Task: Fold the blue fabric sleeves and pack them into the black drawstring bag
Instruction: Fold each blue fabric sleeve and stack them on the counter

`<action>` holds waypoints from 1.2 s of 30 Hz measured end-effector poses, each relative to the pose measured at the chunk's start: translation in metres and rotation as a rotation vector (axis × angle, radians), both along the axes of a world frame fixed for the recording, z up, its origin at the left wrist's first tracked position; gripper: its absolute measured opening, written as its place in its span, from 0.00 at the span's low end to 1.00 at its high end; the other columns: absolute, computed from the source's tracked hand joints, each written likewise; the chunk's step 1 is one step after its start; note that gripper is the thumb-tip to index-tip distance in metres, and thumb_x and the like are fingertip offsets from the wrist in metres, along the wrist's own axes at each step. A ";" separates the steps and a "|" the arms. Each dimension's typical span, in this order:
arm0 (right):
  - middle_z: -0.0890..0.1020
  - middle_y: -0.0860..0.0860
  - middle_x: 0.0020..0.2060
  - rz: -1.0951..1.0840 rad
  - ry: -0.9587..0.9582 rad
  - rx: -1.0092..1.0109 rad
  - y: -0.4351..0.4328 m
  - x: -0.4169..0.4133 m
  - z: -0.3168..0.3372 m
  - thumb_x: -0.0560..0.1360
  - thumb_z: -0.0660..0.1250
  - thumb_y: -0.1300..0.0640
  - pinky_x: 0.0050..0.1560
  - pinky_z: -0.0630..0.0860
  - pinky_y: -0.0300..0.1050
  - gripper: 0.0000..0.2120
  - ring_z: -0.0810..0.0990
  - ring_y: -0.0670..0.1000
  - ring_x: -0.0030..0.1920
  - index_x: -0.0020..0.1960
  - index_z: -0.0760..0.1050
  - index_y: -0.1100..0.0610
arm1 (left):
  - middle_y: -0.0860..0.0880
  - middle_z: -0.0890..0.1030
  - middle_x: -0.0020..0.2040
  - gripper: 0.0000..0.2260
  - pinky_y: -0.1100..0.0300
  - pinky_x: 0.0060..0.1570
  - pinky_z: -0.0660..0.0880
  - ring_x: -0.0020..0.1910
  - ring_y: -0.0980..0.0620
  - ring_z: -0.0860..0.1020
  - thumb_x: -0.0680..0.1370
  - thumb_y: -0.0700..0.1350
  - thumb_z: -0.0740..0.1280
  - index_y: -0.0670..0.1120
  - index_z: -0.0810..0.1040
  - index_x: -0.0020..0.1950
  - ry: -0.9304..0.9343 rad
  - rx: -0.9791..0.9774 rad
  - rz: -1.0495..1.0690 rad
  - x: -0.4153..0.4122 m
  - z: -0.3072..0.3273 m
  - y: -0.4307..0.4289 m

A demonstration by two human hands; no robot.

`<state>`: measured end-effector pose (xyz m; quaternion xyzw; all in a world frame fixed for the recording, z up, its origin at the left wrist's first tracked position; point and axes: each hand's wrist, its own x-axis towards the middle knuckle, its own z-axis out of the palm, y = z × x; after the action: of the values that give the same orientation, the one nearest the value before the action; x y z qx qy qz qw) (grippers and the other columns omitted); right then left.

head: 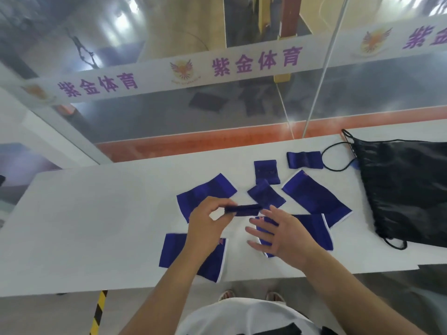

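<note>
Several blue fabric sleeves lie flat on the white table (96,226). My left hand (208,226) pinches one end of a small folded blue sleeve (243,210), held just above the table. My right hand (278,234) hovers with fingers spread at the other end of that piece, over a larger blue sleeve (312,230). More sleeves lie at the near left (179,250), behind my left hand (208,187) and at the right (312,197). Smaller folded pieces (266,171) (304,159) sit farther back. The black drawstring bag (406,189) lies flat at the far right.
The bag's black cord (335,165) loops on the table beside the far folded piece. A glass wall with a white banner (169,73) rises behind the table. A yellow-black striped post (99,310) stands below the near table edge.
</note>
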<state>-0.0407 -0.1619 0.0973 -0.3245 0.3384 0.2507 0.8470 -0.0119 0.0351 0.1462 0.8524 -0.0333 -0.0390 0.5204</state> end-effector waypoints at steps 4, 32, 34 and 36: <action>0.82 0.58 0.57 0.046 0.021 0.076 -0.001 -0.005 -0.002 0.77 0.69 0.55 0.51 0.82 0.56 0.18 0.82 0.60 0.56 0.64 0.76 0.60 | 0.63 0.82 0.49 0.17 0.74 0.53 0.71 0.53 0.60 0.79 0.72 0.34 0.75 0.59 0.83 0.43 0.018 0.080 -0.142 -0.030 0.004 0.006; 0.87 0.50 0.50 0.529 -0.608 -0.574 -0.065 -0.035 0.070 0.77 0.70 0.55 0.47 0.81 0.41 0.10 0.86 0.50 0.51 0.57 0.82 0.55 | 0.44 0.86 0.49 0.17 0.53 0.50 0.83 0.51 0.46 0.85 0.75 0.37 0.74 0.47 0.78 0.62 0.321 -0.374 -0.015 -0.058 0.017 -0.050; 0.87 0.48 0.47 0.622 -0.646 -0.641 -0.061 -0.032 0.072 0.76 0.72 0.56 0.46 0.82 0.39 0.07 0.86 0.47 0.49 0.54 0.83 0.52 | 0.43 0.86 0.50 0.15 0.52 0.52 0.83 0.52 0.45 0.85 0.74 0.36 0.74 0.44 0.81 0.60 0.329 -0.336 -0.067 -0.056 0.016 -0.047; 0.88 0.48 0.44 0.648 -0.665 -0.698 -0.055 -0.028 0.070 0.75 0.73 0.59 0.45 0.83 0.40 0.06 0.87 0.47 0.47 0.52 0.83 0.53 | 0.44 0.86 0.52 0.13 0.52 0.52 0.82 0.54 0.45 0.84 0.74 0.36 0.74 0.43 0.82 0.59 0.335 -0.299 -0.092 -0.055 0.015 -0.044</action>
<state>-0.0690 -0.2173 0.1676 -0.7329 0.0001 0.2554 0.6305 -0.0664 -0.0087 0.1613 0.7449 0.0094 -0.1984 0.6369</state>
